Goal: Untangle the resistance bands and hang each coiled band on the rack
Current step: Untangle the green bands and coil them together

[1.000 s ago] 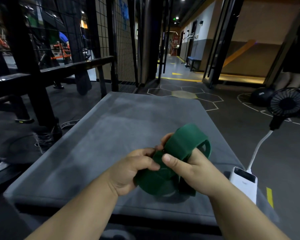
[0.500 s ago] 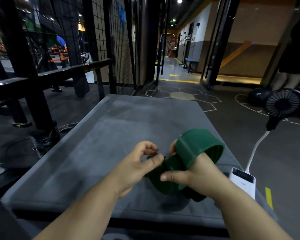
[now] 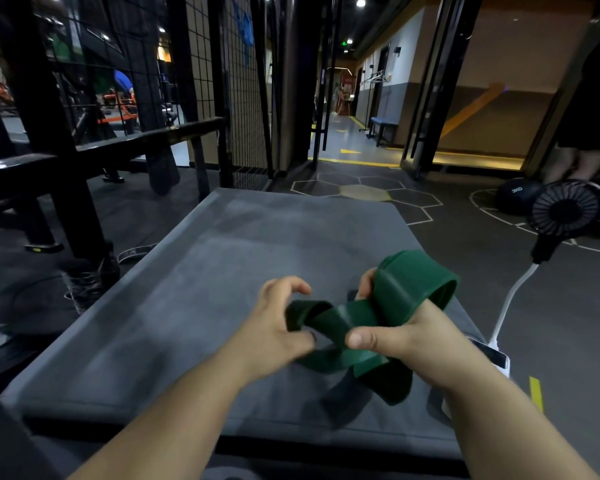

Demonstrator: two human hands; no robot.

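Grey padded surface (image 3: pixel 222 289) sits on the dark gym floor, with a black rack (image 3: pixel 66 188) off to the left and a small fan (image 3: pixel 568 209) to the right. Over the near part of the surface, both hands work one green band (image 3: pixel 395 292). The left hand (image 3: pixel 274 327) has its fingers curled, pinching a folded end of the band between thumb and fingers. The right hand's (image 3: pixel 409 337) grip is clenched on the band: its thumb presses across the twisted strip, its fingers curl round a wide loop that arches over the back of that hand. A lower fold hangs just above the surface.
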